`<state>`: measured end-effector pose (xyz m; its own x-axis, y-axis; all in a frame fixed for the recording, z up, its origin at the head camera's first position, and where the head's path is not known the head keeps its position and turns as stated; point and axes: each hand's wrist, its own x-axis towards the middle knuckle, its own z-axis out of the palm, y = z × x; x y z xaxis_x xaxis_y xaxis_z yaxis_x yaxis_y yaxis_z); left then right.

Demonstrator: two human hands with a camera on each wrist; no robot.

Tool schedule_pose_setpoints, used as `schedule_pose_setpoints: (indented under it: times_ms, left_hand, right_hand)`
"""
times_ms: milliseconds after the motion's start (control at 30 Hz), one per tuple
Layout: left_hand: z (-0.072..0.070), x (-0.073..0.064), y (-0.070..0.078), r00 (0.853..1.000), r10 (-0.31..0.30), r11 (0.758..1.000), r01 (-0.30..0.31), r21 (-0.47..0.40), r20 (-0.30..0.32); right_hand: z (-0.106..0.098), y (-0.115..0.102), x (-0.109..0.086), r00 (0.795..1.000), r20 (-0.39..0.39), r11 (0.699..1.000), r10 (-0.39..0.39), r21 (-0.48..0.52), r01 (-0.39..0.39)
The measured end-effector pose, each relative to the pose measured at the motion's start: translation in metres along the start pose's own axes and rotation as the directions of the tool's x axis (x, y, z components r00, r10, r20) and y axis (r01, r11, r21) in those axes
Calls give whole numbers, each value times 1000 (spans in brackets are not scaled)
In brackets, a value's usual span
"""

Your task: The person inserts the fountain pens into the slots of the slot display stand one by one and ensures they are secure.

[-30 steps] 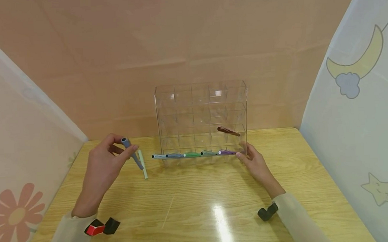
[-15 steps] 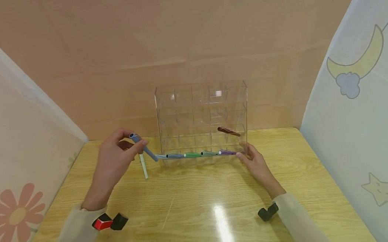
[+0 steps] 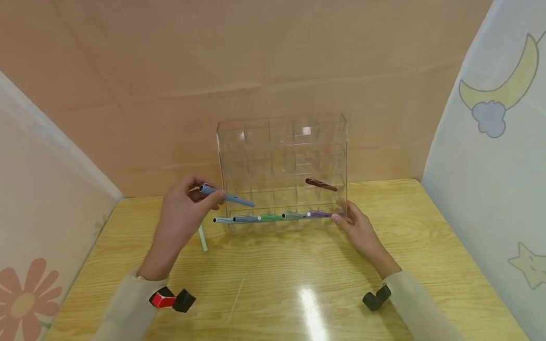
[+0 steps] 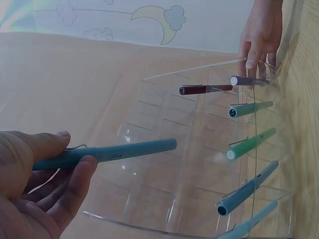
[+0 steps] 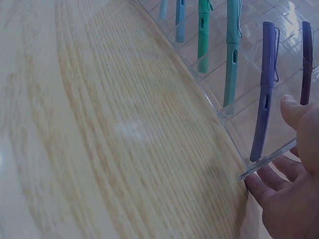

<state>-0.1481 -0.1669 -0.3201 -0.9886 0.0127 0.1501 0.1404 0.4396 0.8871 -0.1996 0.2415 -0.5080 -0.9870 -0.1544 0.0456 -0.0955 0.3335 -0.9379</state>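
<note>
My left hand [image 3: 181, 212] pinches a blue pen [image 4: 134, 149] between thumb and fingers. The pen slants with its tip end toward the left side of a clear multi-compartment pen rack [image 3: 219, 153], above the bottom row. My right hand [image 3: 360, 230] grips the rack's lower right side edge, thumb in front and fingers behind. Along the bottom row lie a light blue pen [image 3: 222, 220], another blue pen [image 3: 245, 219], a green pen [image 3: 269, 218], a teal pen [image 5: 232, 55] and a purple pen [image 5: 262, 104]. A dark red pen [image 3: 322, 184] sits one row higher, at the right.
On the wooden table [image 3: 270, 285], a pale green pen [image 3: 204, 241] lies left of the rack, partly hidden by the left hand. A plain backdrop [image 3: 266, 61] stands behind the rack. Printed sheets [image 3: 485, 189] hang along both sides.
My left hand has moved right and slightly up with the blue pen, which has swung from steep to nearly level and reached the front of the rack. My right hand has stayed in place.
</note>
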Motion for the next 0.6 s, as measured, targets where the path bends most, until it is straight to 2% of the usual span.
schedule_pose_setpoints:
  times_ms: [233,600]
  left_hand:
    - [15,10,1,997,-48,998,50,-36,62]
    - [41,24,-1,991,-40,995,51,-81,126]
  right_hand:
    - [0,0,1,1000,-6,1000,-1,-18,0]
    - [-1,0,1,1000,-8,1000,15,-24,-15]
